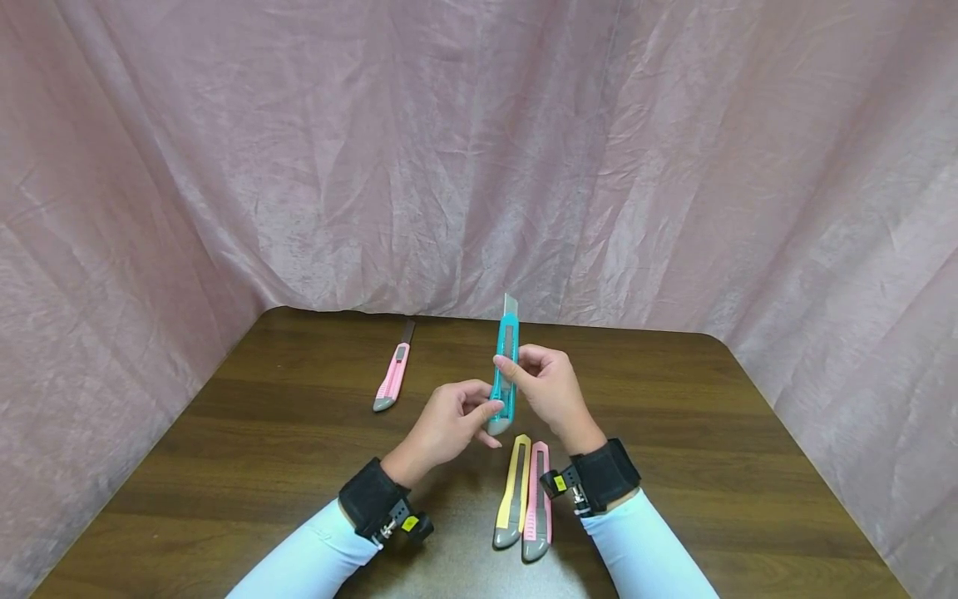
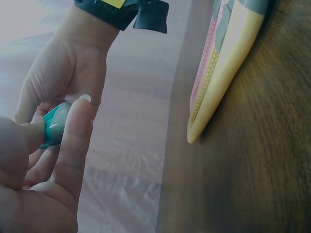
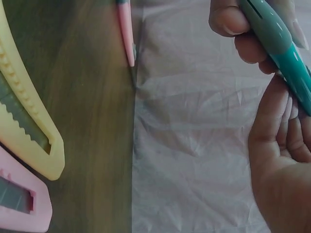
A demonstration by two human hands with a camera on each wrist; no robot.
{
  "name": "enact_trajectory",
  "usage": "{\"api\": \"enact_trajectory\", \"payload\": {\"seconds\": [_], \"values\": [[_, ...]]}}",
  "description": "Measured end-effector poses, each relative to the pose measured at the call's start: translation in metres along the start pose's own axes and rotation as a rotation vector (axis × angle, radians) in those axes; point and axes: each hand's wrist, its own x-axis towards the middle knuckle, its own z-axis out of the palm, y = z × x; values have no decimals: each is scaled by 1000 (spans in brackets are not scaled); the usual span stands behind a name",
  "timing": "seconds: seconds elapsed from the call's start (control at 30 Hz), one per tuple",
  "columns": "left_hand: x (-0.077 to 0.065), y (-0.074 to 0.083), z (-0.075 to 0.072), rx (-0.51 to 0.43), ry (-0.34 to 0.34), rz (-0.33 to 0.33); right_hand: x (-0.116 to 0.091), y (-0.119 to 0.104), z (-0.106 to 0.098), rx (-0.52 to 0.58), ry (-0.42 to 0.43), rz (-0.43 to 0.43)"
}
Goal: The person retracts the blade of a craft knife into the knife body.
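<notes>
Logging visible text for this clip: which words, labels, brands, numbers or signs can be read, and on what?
No text can be read.
Teal plastic utility knife: nothing legible.
Yellow plastic utility knife, pink one beside it, pink one farther away: nothing legible.
Yellow patches on the black wrist cameras: too small to tell.

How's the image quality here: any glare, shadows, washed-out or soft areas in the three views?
Head: fairly even light, sheen on the curtain, pale glare on the table near the bottom edge; left wrist: hazy, palest toward the upper left, table darker at right; right wrist: dimmer, bright highlight along the teal knife, table grain soft.
</notes>
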Motion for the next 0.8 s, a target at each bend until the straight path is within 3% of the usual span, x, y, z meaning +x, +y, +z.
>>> {"api": "enact_trajectory", "payload": {"seconds": [0.27,0.8], "values": [[0,0,-1,0,10,21,-2,-3,-2,-42,-71,134],[2,-2,-2,-4,6,12,-2,-2,-2,-35,-101,63]]}}
